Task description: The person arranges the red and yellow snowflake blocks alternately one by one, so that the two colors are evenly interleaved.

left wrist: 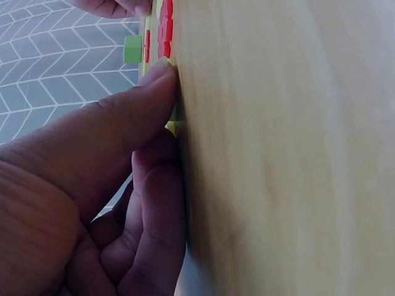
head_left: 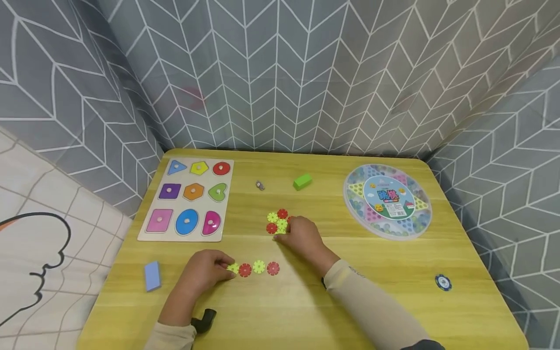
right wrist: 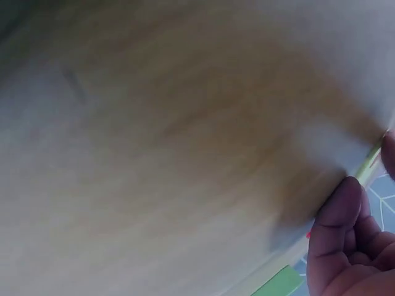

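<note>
One wood-grain tabletop (head_left: 280,316) carries everything. Largest item on it: shape-puzzle board (head_left: 186,194), upper left of frame; then round game box (head_left: 388,200), upper right.

Hands next. Left hand (head_left: 203,270), lower left of centre, lies low and side-on over the tabletop, thumb and index finger pinching the left-end yellow disc (head_left: 234,268). Right hand (head_left: 304,238), just right of centre, reaches in from lower right, palm down; its thumb and a finger appear to pinch a yellow disc (head_left: 281,230) at the cluster's near edge, contact partly hidden.

Smaller: blue block (head_left: 152,276) far left, green block (head_left: 302,182) upper centre, chip (head_left: 443,282) lower right.

Discs: row of four below centre, with a red disc (head_left: 245,270), second yellow disc (head_left: 259,267) and end red disc (head_left: 273,268) right of the pinched one. Risks, judged: a left-hand nudge could push the row crooked, neighbours being so near; thin, flat discs could slip from the fingertips; right fingers could drag other cluster discs (head_left: 271,228) along, packed tight.

Smallest: grey trinket (head_left: 260,185), upper centre.
</note>
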A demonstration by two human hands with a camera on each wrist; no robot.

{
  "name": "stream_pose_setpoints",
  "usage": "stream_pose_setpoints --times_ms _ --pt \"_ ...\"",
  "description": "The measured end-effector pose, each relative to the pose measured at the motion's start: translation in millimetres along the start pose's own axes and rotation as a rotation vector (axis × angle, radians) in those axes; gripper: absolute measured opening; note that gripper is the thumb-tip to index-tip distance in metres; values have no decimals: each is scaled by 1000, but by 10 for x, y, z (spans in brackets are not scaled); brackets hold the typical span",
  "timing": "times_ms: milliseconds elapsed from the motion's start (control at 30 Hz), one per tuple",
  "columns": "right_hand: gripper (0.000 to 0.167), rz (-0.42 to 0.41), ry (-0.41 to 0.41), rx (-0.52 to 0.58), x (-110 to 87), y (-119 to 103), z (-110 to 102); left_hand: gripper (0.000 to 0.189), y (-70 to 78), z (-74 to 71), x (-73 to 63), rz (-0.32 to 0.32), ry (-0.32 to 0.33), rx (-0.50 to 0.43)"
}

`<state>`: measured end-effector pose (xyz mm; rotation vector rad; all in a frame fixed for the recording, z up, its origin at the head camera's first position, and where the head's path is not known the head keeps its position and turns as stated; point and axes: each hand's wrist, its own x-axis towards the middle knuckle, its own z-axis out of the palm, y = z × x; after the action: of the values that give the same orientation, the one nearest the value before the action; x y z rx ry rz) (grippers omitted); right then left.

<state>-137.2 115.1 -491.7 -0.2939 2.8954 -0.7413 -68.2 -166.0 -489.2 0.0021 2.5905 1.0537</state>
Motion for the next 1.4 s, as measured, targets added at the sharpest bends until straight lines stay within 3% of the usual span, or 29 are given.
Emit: stream_pose_setpoints --times_ms 167,233,367,567,700,800,967,1167,1300,1400 --pt "28 15 -81 -94 11 -21 -51 23 -8 6 5 17 8 -5" --pt "23 21 -131 -67 4 -1 -101 23 -12 8 10 19 12 -9" --pt "19 -6 -171 61 -64 89 -164 22 -21 14 4 3 9 -12" --pt "15 -44 -209 292 -342 226 -199 22 -19 15 -11 6 4 -13" --pt "17 -140 -218 250 -508 189 -155 22 -24 16 -17 1 4 -12" --pt "18 -216 -179 172 -566 120 -91 22 -30 16 -14 -2 4 -8" --pt "18 -254 -129 111 -592 47 -32 22 -29 15 1 0 -1 -9" --pt "14 -161 -183 180 -545 76 -97 23 -11 12 2 -3 -4 -8" --pt "11 -15 -101 207 -340 128 -256 24 -16 8 6 -2 -4 -6" --pt "29 71 -33 168 -128 192 -315 24 -20 9 5 -3 -3 -10"
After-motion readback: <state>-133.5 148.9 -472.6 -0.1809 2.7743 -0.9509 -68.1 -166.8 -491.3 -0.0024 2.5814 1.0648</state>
